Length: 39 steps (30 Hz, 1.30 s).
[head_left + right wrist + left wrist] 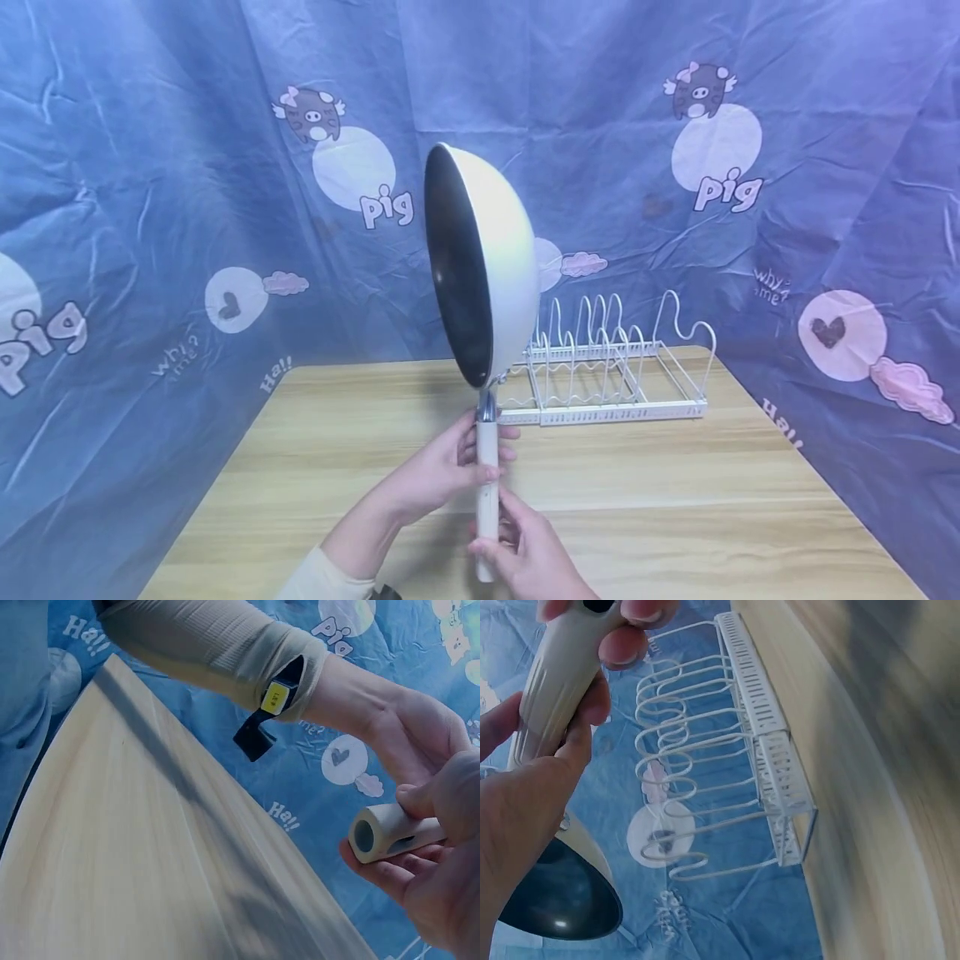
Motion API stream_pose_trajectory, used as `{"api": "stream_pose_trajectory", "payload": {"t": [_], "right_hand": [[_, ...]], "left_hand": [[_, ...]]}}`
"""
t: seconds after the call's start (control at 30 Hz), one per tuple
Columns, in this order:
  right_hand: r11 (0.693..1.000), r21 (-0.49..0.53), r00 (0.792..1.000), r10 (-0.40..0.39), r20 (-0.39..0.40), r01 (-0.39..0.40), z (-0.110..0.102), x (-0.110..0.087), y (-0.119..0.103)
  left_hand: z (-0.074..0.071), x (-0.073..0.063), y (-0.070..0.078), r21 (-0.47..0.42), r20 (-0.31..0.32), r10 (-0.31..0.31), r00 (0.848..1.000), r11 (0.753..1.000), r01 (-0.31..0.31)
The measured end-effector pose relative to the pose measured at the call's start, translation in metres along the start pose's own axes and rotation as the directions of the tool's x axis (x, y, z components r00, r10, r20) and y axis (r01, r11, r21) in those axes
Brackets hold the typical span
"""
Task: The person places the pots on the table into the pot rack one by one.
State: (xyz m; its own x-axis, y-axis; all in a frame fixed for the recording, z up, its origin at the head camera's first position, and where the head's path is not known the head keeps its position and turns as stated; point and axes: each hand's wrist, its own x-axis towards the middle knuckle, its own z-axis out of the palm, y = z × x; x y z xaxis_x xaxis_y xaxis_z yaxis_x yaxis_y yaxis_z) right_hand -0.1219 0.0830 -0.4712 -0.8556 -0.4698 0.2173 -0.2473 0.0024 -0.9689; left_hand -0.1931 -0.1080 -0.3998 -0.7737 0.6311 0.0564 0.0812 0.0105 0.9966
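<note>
Creased blue cloth backdrop [172,183] all round, softly sheened, printed with cartoon pigs, pale discs, hearts and pink clouds. Below, smooth light wood-grain tabletop [300,467], streaked with long pale bands. From the left, cream ribbed-fabric sleeve [322,575], with black band and yellow tag [274,697] near the wrist. Next, bare left hand [442,471], closed round the upper part of a straight off-white handle [487,500], with thumb across the near face and fingers behind. At centre, deep round-bottomed pan [510,250], glossy white outside, dark and faintly shiny inside; held up above the tabletop, bowl uppermost, mouth turned left. Between bowl and handle, short shiny metal collar [487,407]. On the handle itself, lengthwise grooves and a round hollow end. Lower and slightly right, bare right hand [536,542], gripping the handle near its bottom end between thumb and curled fingers. Farther right and behind, on the tabletop, white wire rack [622,412], with thin wavy loops above flat perforated rails, partly hidden by the pan.
</note>
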Motion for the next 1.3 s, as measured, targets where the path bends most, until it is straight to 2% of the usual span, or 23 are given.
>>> {"api": "stream_pose_trajectory", "payload": {"t": [0.2,0.43,0.5,0.63,0.87,0.97,1.17,1.3], "right_hand": [[0.996,-0.084,0.997,-0.045,-0.054,0.040,-0.004,-0.008,0.003],[0.986,-0.167,0.987,-0.017,-0.160,-0.010,-0.009,-0.019,0.002],[0.983,-0.182,0.985,-0.027,-0.172,-0.005,-0.011,-0.021,0.001],[0.976,-0.215,0.982,-0.060,-0.180,0.020,-0.013,-0.024,0.002],[0.961,-0.262,0.979,-0.129,-0.158,0.085,-0.014,-0.029,0.010],[0.965,-0.253,0.981,-0.110,-0.159,0.067,-0.013,-0.029,0.013],[0.986,-0.158,0.989,0.021,-0.149,-0.045,-0.012,-0.031,0.014],[0.988,-0.124,0.987,0.078,-0.137,-0.095,-0.010,-0.032,0.014]], "left_hand": [[0.006,0.005,0.001,0.001,-0.036,-0.028,0.999,1.000,0.028],[0.016,0.013,0.009,0.161,-0.036,0.006,0.999,0.987,0.000],[0.017,0.015,0.011,0.177,-0.027,0.009,1.000,0.984,-0.004],[0.019,0.019,0.009,0.166,0.004,0.015,1.000,0.986,-0.015],[0.020,0.024,-0.005,0.126,0.039,0.033,0.999,0.991,-0.038],[0.019,0.026,-0.010,0.098,0.049,0.028,0.998,0.995,-0.033],[0.019,0.028,-0.024,-0.001,0.050,-0.025,0.998,1.000,0.025],[0.017,0.028,-0.032,-0.038,0.053,-0.037,0.998,0.999,0.039]]}}
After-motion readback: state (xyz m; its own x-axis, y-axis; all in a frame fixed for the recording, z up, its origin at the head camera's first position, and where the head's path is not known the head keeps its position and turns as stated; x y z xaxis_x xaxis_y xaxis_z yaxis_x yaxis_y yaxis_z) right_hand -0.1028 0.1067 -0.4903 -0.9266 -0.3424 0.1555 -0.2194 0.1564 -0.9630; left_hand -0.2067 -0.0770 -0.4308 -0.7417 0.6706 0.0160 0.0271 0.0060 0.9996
